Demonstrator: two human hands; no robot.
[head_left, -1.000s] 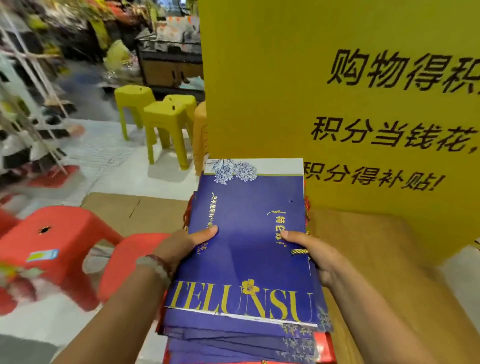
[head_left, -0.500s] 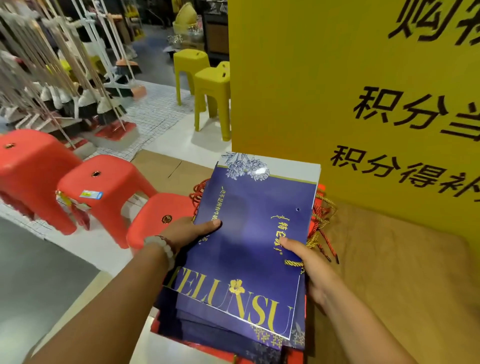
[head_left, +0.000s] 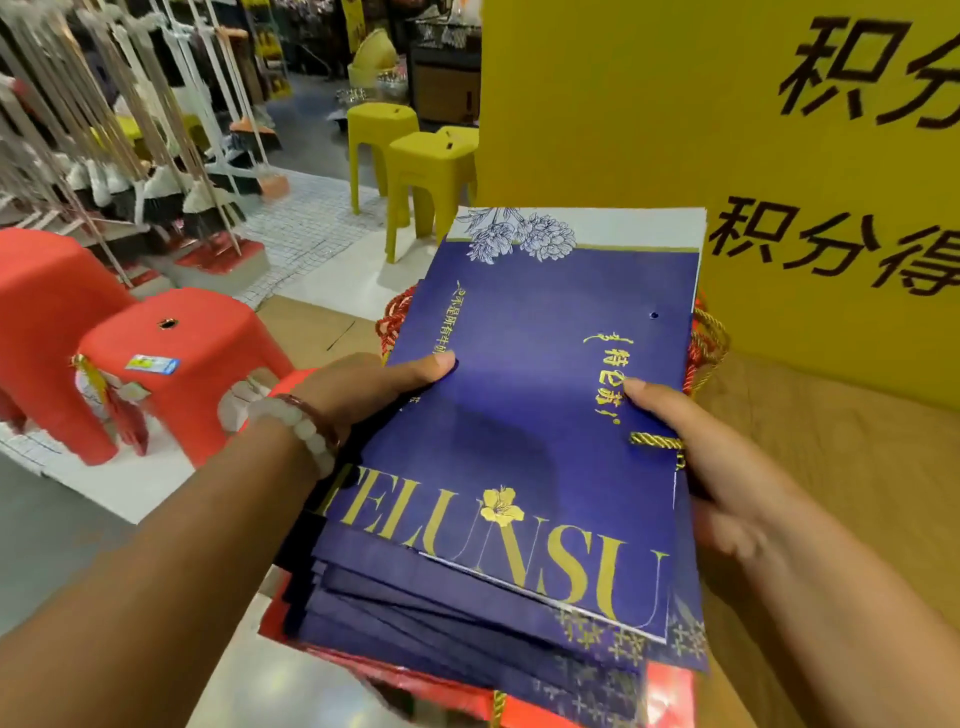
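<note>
A stack of flat-folded paper bags (head_left: 519, 415) is held in the near middle, over the left edge of a brown cardboard sheet (head_left: 831, 441); smooth dark-blue bags printed with gold lettering are laid on top and glossy red bags (head_left: 662, 696) underneath. The stack is clamped at both sides: its left edge is gripped by the left hand (head_left: 363, 389) and its right edge by the right hand (head_left: 691, 452), each thumb laid on the top bag, with twisted gold cord handles (head_left: 711, 338) spilling out at the right. Rounded red plastic stools (head_left: 182, 353) are seen at the left.
</note>
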